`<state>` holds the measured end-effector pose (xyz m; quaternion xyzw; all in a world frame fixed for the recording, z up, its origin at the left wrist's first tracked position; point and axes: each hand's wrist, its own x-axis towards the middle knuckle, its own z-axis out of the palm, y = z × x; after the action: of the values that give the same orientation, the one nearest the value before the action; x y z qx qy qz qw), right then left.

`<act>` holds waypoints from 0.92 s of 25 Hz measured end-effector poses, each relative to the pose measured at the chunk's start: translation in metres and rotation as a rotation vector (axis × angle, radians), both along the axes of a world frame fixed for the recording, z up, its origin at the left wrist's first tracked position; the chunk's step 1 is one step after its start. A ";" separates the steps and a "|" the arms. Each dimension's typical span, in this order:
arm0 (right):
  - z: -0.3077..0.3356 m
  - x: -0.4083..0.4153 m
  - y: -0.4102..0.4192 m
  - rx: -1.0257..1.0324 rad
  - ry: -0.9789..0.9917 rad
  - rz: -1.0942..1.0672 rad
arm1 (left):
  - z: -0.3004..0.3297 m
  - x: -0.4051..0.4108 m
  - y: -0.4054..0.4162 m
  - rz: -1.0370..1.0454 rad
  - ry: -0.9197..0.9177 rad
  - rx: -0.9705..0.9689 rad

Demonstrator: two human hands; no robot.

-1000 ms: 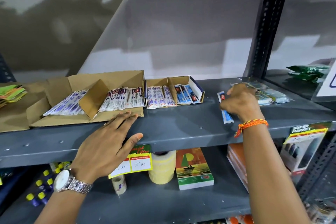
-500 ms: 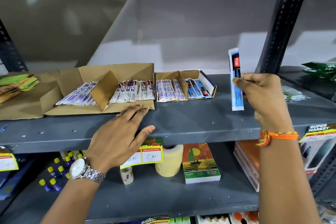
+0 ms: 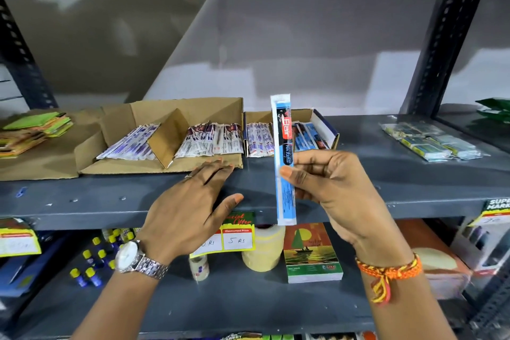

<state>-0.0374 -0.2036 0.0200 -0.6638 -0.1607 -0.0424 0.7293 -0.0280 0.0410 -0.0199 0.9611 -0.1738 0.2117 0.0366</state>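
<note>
While the shelf (image 3: 372, 174) is touched by the flat, spread left hand (image 3: 190, 207), the pack (image 3: 284, 130) is pinched upright before the box (image 3: 325, 131) by the right hand (image 3: 336, 190), thumb against fingers. If pinched loosely, it could be dropped. "Flair Pen Refill" is read on it, "5 Rs" on a tag (image 3: 238, 239).

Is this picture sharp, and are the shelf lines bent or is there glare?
Head view: the refill packet in the right hand is sharp, print readable; the shelf edge bows from wide-angle distortion; the back wall carries soft, blurred reflections.
</note>
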 end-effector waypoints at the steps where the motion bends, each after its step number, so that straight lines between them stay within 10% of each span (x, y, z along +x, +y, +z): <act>1: 0.000 0.000 0.000 -0.007 -0.001 0.003 | 0.000 0.000 0.000 -0.003 0.000 -0.003; 14: 0.034 0.037 -0.038 0.059 -0.074 -0.138 | 0.001 -0.002 -0.001 0.026 0.012 0.009; 23: 0.059 0.151 -0.051 -0.437 -0.013 -0.410 | -0.002 -0.001 0.001 0.012 0.016 -0.004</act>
<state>0.1131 -0.2543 0.0791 -0.8233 -0.0335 -0.1574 0.5443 -0.0290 0.0424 -0.0218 0.9637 -0.1671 0.2045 0.0386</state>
